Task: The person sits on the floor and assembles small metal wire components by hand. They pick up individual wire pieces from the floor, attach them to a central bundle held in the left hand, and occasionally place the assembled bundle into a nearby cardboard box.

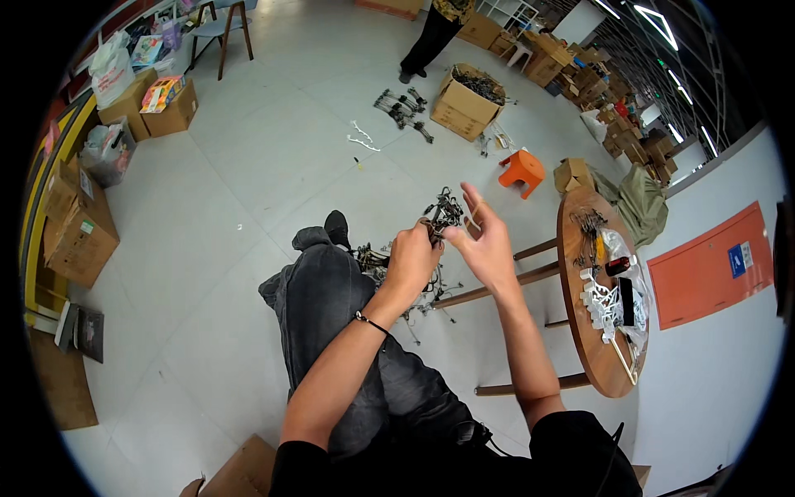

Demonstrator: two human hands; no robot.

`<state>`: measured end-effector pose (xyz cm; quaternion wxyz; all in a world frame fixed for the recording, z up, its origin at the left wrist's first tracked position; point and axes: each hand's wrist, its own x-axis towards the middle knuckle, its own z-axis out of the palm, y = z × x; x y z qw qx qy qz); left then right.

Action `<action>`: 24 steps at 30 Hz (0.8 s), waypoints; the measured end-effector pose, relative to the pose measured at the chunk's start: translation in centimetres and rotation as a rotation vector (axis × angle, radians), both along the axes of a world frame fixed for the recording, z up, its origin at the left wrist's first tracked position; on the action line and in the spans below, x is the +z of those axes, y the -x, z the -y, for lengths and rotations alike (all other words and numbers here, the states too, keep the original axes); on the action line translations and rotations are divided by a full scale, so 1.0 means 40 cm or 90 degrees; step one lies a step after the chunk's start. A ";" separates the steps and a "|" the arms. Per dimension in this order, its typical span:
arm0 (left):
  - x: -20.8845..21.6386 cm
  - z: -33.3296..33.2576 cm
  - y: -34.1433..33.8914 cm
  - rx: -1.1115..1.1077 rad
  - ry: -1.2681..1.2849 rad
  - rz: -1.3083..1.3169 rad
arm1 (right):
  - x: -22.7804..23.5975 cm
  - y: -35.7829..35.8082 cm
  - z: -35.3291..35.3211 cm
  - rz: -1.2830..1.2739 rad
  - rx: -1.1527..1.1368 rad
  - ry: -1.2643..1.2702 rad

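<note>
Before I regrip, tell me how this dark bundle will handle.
The dark bundle likely snags: thin, curved pieces jut from its top. It may shift unevenly, being many pieces bunched at the left hand. Probably not apt to roll, given its ragged outline.

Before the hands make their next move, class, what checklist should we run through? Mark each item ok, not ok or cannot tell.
1. Left hand has a grip on the tangled dark bundle of thin, wiry pieces: ok.
2. Right hand has its fingers spread open: ok.
3. Right thumb touches the bundle: cannot tell; they overlap in this view.
4. Floor beneath the hands is free of loose parts: not ok; a dark, wiry heap lies there.
5. Orange plastic stool stands apart from both hands: ok.
</note>
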<state>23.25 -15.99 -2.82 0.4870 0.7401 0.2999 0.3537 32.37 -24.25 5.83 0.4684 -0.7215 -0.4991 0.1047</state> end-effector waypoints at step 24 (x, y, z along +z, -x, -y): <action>0.002 -0.053 0.015 -0.010 0.178 0.229 | -0.141 -0.195 -0.037 -0.375 0.316 0.426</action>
